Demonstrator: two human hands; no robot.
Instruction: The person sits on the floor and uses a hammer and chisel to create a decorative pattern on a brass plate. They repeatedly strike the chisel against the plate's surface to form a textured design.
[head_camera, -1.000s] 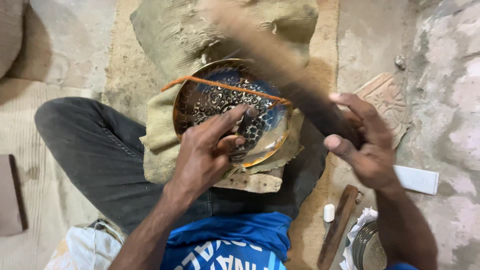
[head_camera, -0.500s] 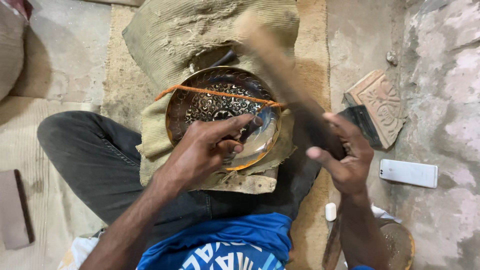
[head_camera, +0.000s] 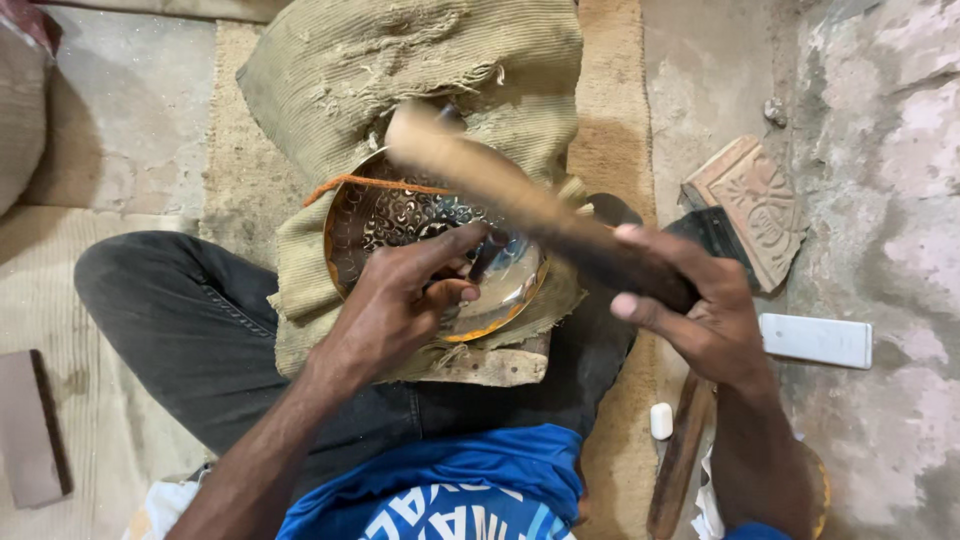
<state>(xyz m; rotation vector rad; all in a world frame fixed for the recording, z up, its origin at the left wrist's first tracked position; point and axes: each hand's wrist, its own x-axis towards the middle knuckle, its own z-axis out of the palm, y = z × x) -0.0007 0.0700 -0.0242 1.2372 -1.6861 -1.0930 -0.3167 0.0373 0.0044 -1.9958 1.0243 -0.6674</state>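
Head view looks down on a round engraved metal plate (head_camera: 400, 225) resting on folded burlap cloth (head_camera: 300, 270) over the person's lap. Left hand (head_camera: 395, 305) lies on the plate's near side, fingers pinched around a small dark punch tool (head_camera: 487, 255) standing on the metal. Right hand (head_camera: 700, 310) is curled tight around a wooden mallet (head_camera: 500, 185), angled above the plate. 1 white rectangular block (head_camera: 815, 340) lies on the floor just beside that hand.

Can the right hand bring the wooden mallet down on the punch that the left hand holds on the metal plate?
Probably yes: the right hand holds the wooden mallet directly above the punch, nothing between.
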